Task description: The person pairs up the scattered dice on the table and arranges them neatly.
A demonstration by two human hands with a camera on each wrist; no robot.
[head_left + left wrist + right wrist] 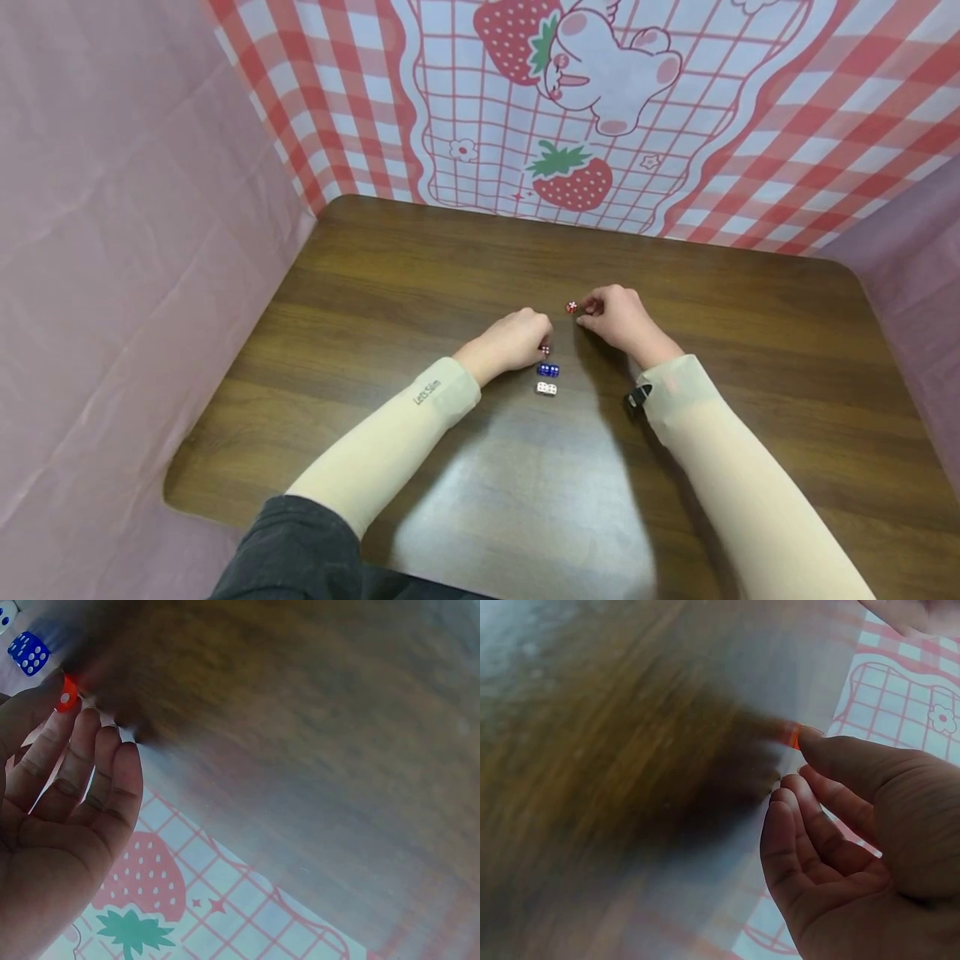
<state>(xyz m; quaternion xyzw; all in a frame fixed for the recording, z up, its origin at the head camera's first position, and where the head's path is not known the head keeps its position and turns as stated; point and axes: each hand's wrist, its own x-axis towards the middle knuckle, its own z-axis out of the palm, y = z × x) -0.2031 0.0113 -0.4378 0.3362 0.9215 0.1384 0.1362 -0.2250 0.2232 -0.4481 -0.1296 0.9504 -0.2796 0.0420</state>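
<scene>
My left hand (517, 337) pinches a red die (66, 696) between thumb and forefinger, low over the table. Just toward me from it sit a pair of blue dice (549, 370), side by side, then a pair of white dice (547, 389). One blue die (28, 654) shows clearly in the left wrist view. Farther back on the table is another red die (572, 307) with white pips. My right hand (617, 317) has its fingertips right beside that die, fingers loosely bent. In the right wrist view, the thumb tip overlaps the die's orange-red edge (792, 735).
The brown wood-grain table (420, 267) has rounded corners. Behind it hangs a red-and-white checked cloth (465, 108) with strawberries, and a pink cloth (135, 250) hangs at the left. A small black device (637, 397) is at the right wrist. Pale sleeves cover both forearms.
</scene>
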